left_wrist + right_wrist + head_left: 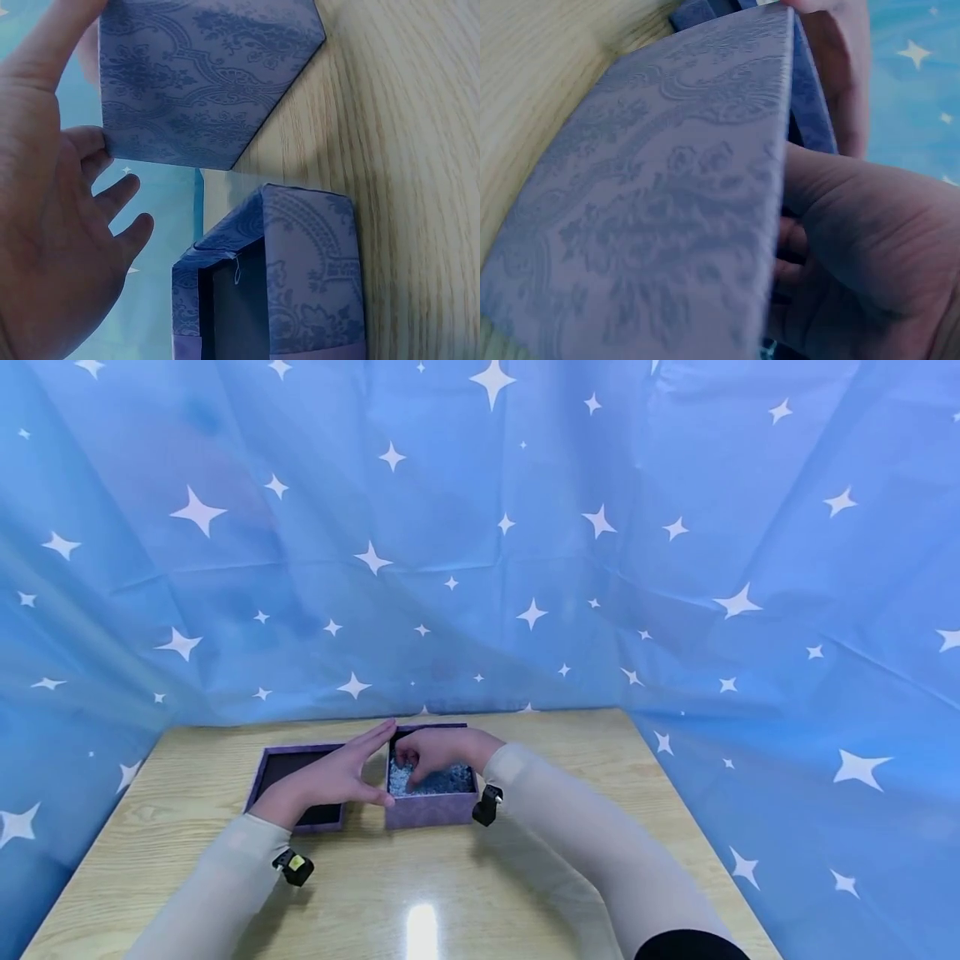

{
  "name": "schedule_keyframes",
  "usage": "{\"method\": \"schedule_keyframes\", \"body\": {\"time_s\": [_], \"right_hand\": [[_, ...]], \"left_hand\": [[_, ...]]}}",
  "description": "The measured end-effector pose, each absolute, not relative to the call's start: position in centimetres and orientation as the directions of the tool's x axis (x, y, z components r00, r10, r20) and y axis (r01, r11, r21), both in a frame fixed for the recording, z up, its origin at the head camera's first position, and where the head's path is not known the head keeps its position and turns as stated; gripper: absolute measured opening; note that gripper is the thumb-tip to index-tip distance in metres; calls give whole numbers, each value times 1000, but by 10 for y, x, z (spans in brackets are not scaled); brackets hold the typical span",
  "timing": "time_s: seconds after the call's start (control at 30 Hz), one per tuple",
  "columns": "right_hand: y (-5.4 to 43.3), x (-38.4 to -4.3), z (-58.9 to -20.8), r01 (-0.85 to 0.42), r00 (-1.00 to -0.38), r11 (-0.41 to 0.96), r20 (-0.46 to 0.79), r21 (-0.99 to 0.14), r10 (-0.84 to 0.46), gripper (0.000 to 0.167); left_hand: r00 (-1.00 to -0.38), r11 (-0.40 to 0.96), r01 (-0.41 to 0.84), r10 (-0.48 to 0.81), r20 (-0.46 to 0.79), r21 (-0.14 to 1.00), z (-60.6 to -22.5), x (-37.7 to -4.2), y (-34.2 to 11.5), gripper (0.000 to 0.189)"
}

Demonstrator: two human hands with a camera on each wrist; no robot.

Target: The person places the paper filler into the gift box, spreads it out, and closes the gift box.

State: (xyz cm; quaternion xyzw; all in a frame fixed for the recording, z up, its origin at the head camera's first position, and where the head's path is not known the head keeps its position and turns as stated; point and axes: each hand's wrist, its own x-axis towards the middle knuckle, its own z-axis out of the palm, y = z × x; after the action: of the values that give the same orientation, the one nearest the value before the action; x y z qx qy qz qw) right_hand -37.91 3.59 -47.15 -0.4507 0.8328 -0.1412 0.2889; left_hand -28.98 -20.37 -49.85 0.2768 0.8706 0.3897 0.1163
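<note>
A purple patterned box point(431, 812) stands uncovered on the table, its dark inside lined with shiny silvery-blue filler point(450, 779). My left hand point(326, 779) spans the box's left side, holding it with the thumb at the near corner and fingertips at the far one. In the left wrist view, the other fingers hang loosely beside the patterned wall point(202, 90). My right hand point(435, 752) reaches over the right wall into the box, fingers bent down at the filler. The wall hides its fingertips in the right wrist view; I cannot tell whether they pinch anything.
A matching purple lid point(300, 748) lies left of the box, its black inside facing up, partly under my left forearm. The light wooden table point(360, 893) reaches back to a blue curtain point(450, 643) with white stars.
</note>
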Motion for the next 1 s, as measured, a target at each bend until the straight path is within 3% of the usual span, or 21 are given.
{"method": "schedule_keyframes", "body": {"time_s": [0.17,0.33,0.47,0.6,0.8,1.0], "right_hand": [[27,-380,-487,-683,-453,591,-384,-430,-804,39],[23,-376,-495,-690,-493,637,-422,-343,-761,56],[23,-377,-496,-716,-478,620,-421,-321,-771,66],[31,-383,-488,-736,-423,571,-412,-363,-807,57],[50,-385,-453,-651,-370,547,-410,-526,-834,31],[57,-375,-440,-585,-306,619,-564,-524,-767,27]], "left_hand": [[-816,555,400,578,8,729,-497,-288,-204,128],[-813,575,410,583,-2,708,-495,-288,-202,129],[-820,585,412,572,5,699,-495,-289,-202,129],[-818,582,409,575,1,703,-497,-291,-202,128],[-826,588,387,564,-17,710,-496,-290,-201,128],[-829,584,382,559,-14,717,-495,-288,-202,129]]}}
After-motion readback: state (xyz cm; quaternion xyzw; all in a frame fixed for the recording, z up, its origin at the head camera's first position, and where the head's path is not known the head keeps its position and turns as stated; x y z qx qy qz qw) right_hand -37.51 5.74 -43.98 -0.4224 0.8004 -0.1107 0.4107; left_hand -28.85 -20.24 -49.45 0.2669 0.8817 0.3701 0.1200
